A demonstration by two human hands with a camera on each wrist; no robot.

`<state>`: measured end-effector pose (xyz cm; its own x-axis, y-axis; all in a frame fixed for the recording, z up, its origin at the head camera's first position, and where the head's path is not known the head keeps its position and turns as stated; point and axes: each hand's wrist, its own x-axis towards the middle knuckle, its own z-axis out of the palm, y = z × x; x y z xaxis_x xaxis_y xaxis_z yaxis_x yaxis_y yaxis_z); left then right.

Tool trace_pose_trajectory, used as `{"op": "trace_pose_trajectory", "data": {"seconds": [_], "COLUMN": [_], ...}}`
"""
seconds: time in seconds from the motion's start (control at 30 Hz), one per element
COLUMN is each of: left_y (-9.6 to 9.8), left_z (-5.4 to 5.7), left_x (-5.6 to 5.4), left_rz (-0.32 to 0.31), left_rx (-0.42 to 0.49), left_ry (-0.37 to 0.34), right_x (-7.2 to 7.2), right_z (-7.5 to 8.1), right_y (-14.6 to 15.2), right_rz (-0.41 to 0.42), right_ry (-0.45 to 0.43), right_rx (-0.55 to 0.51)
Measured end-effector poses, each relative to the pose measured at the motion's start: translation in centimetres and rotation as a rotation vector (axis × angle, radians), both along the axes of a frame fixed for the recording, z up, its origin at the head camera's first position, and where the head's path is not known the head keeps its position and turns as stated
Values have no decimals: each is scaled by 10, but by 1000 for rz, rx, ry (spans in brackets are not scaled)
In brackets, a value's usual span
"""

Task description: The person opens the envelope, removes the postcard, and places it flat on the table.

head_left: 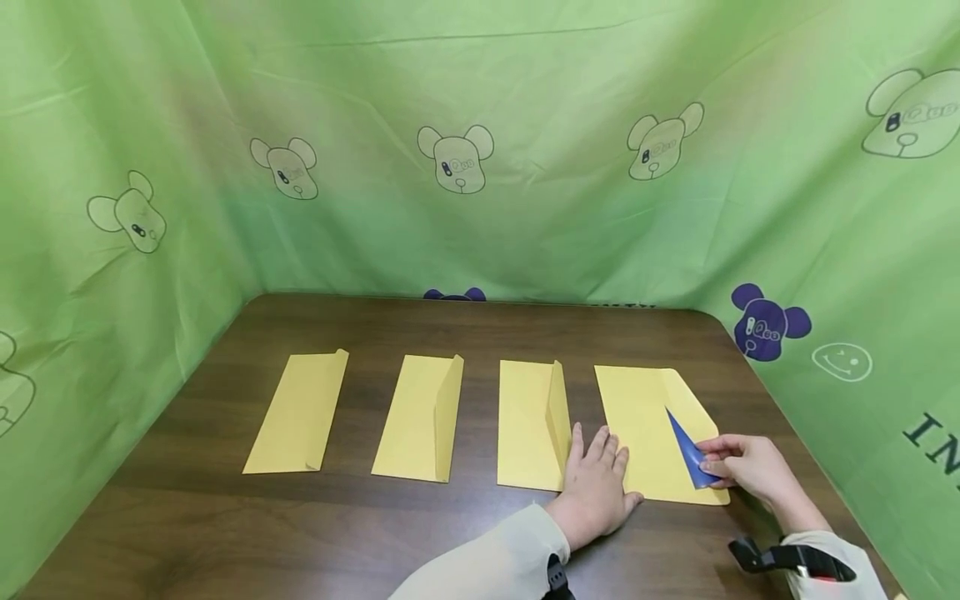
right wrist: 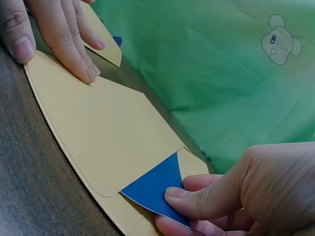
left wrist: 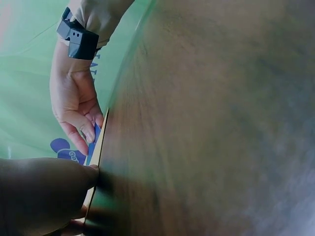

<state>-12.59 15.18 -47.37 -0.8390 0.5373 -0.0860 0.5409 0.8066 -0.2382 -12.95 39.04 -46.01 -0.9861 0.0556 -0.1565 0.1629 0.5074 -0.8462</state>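
Note:
A yellow envelope (head_left: 637, 425) lies at the right of the row with its flap side to the right. Between thumb and fingers, my right hand (head_left: 753, 475) pinches a blue card (head_left: 688, 454). Only a triangular part of that card shows; the remainder is hidden inside the envelope, as the right wrist view also shows with the blue card (right wrist: 157, 189) at the opening. My left hand (head_left: 595, 487) is spread with straight fingers, resting against the envelope's left edge. Its thumb (right wrist: 23, 49) touches the near corner.
Three more yellow envelopes lie to the left: one beside my left hand (head_left: 525, 425), another in the middle (head_left: 408, 417), and one farthest left (head_left: 296, 417). Flaps on several stand partly raised. Green printed cloth (head_left: 525, 242) borders the brown table (head_left: 247, 542) behind and at the sides.

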Motion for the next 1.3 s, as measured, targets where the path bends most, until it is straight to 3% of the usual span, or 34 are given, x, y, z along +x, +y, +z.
{"op": "trace_pose_trajectory", "data": {"seconds": [0.83,1.07,1.3], "left_y": [0,-3,-1], "left_z": [5,1,3], "left_x": [1,1,0], "left_rz": [-9,2,-22], "left_rx": [8,20,40], "left_ry": [10,-19,-2], "right_x": [0,-2,-8], "right_z": [4,2,6], "right_y": [13,16,28], "right_rz": [-47,-52,-43], "right_ry": [-9,-9,3], "right_rx": [20,69,139]}}
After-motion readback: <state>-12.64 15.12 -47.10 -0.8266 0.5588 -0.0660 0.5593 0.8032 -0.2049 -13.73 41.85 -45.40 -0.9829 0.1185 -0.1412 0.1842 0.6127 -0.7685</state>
